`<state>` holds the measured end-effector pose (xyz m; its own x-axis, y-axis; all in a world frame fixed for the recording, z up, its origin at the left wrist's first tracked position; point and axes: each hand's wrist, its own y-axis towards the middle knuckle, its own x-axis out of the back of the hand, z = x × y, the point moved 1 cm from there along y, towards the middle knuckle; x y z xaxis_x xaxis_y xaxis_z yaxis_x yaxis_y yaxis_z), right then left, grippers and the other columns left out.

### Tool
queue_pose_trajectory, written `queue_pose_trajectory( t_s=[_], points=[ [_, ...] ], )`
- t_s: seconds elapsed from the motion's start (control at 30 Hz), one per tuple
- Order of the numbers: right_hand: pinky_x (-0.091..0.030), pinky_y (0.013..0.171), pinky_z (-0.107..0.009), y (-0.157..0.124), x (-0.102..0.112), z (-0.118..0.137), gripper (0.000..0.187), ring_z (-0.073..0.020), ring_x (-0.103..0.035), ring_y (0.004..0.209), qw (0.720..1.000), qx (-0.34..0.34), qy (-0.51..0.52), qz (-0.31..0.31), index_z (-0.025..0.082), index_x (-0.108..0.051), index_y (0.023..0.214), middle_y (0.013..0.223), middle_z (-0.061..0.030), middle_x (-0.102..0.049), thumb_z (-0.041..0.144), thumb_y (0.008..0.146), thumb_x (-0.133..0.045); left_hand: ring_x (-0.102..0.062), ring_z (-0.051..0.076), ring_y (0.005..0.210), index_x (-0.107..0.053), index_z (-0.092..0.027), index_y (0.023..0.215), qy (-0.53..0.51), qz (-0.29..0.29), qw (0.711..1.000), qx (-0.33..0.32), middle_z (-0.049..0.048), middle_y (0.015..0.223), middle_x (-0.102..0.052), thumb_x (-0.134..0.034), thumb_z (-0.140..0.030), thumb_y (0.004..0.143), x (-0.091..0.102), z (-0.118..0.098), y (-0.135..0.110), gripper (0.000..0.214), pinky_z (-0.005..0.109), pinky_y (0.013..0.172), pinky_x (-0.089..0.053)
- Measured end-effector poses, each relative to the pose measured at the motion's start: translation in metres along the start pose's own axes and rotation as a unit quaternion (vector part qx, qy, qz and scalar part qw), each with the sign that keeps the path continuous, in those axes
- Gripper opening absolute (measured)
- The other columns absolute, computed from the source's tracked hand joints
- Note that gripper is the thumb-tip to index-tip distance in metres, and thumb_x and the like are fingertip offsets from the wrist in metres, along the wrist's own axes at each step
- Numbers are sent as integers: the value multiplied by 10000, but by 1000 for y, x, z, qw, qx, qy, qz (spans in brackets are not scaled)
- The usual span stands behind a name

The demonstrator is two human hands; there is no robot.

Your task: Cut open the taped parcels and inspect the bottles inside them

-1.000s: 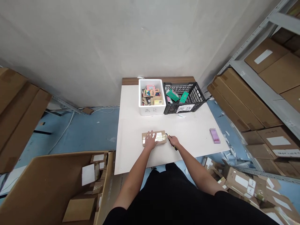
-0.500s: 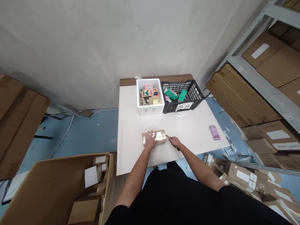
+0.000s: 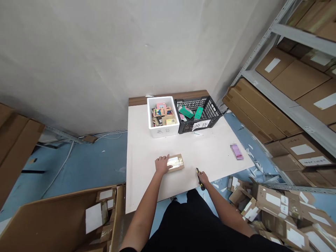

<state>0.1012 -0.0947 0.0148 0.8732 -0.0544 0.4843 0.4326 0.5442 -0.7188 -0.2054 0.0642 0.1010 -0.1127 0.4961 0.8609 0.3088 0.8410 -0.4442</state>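
A small brown cardboard parcel (image 3: 176,162) with a white label and clear tape lies on the white table (image 3: 147,147). My left hand (image 3: 162,164) rests on its left end, fingers curled over it. My right hand (image 3: 203,179) is near the table's front edge, to the right of the parcel and apart from it. It is closed round a black and yellow utility knife (image 3: 198,175) whose tip points away from me.
At the table's back stand a white foam box (image 3: 162,115) of small packages and a black plastic crate (image 3: 198,110) with green items. A pink object (image 3: 236,152) lies at right. A big open carton (image 3: 52,224) is lower left, shelves of cartons (image 3: 288,91) and loose parcels (image 3: 275,210) at right.
My right hand with the knife has drawn back from the parcel's right end toward the table's front edge. My left hand slid to the parcel's left end. The view shifted.
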Motion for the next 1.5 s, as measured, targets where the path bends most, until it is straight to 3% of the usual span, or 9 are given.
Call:
queue_pose_trajectory(
  t_s=[0.1,0.23,0.4,0.6,0.7,1.0,1.13,1.33,1.5],
  points=[
    [-550,550,-284,14,15,-5,230,-202,-706,541,998,36,-12,-45,243,-580,993,720,15,-675,409,869,-679,-475,315,1416,-408,-373,1615,-9,-11,1000,5,73,1545,-584,-639,-577,932,0,6,-2,748,439,1183,-316],
    [-615,772,-324,40,48,31,512,-263,-789,921,992,92,-40,-76,219,-589,1309,1018,-63,-768,308,814,-683,-542,322,1292,-477,-330,1568,-18,-38,997,66,108,1466,-629,-531,-658,978,-13,-10,-6,676,429,1077,-373],
    [-523,1084,-392,53,65,91,751,-321,-603,1391,985,73,-71,-140,134,-439,1574,1484,-213,-604,331,879,-641,-551,346,1260,-455,-294,1574,-41,-71,984,157,159,1460,-614,-424,-703,1007,-34,-60,-8,699,439,1011,-393],
    [-509,1080,-375,28,-1,118,808,-275,-695,1256,981,179,-51,45,247,-326,1656,1404,-113,-691,493,953,-640,-579,354,1265,-502,-231,1522,-69,-75,972,213,187,1415,-633,-376,-644,1045,-50,-112,-6,643,445,1003,-420],
    [-512,1053,-387,19,-17,118,894,-305,-714,1215,974,199,-80,74,253,-201,1699,1383,-116,-711,418,952,-663,-616,344,1236,-558,-157,1455,-59,-56,973,218,215,1345,-662,-365,-581,1068,-55,-131,-5,605,432,1007,-435],
    [-515,969,-396,30,-1,139,881,-333,-739,1121,963,200,-158,86,257,-237,1698,1154,-117,-780,318,946,-691,-727,319,1102,-294,-42,1654,-40,-57,971,228,263,1224,-714,-313,-432,1095,-58,-163,-2,681,388,906,-533],
    [-507,1024,-378,42,10,141,912,-321,-716,1200,957,234,-131,115,255,-292,1687,1296,-117,-746,294,894,-739,-753,323,1072,-357,4,1595,-39,-20,983,177,255,1113,-761,-266,-422,1102,-46,-160,-2,658,394,881,-544],
    [-448,1134,-374,62,36,147,1043,-298,-613,1374,933,264,-136,204,225,-211,1714,1532,-133,-610,343,856,-792,-747,273,1047,-660,-180,1234,-113,-28,981,155,147,1094,-793,-168,-345,1124,-44,-148,-17,530,365,883,-520],
    [-488,1073,-404,48,29,151,1340,-345,-653,1308,920,263,-223,186,187,-22,1729,1434,-180,-670,401,742,-903,-725,275,1117,-597,-228,1374,-153,-30,973,169,110,1181,-791,-387,-326,1084,-51,-155,-20,371,345,916,-499]
  ],
)
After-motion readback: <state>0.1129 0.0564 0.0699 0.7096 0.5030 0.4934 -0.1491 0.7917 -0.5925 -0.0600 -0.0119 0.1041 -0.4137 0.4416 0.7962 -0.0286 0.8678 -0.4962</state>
